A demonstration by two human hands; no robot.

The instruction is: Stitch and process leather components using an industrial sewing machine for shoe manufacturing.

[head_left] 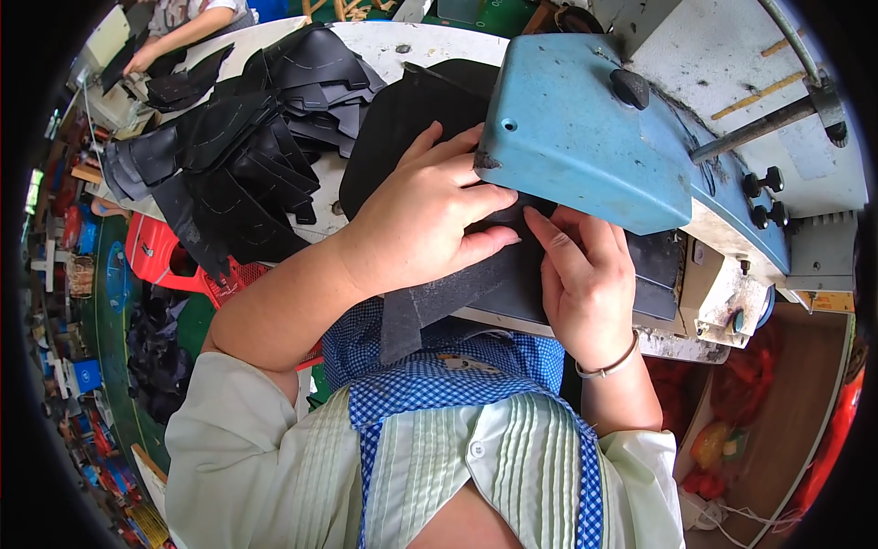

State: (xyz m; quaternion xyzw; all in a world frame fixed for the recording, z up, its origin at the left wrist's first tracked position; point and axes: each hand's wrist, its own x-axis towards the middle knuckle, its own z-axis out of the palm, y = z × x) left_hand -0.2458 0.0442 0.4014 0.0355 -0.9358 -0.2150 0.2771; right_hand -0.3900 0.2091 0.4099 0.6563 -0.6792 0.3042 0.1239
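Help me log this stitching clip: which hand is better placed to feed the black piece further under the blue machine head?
Left, probably: the left hand lies flat across the black piece; the right hand only fingers its edge.

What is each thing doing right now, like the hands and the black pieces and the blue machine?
left hand: spread flat, pressing on the black piece.
right hand: fingers resting on the black piece, by the machine.
black piece: lying flat, partly under the blue machine head, one strip hanging over the table edge.
blue machine head: above the piece, cover closed.
pile of black pieces: heaped loosely on the table.
bracelet: on the right wrist.
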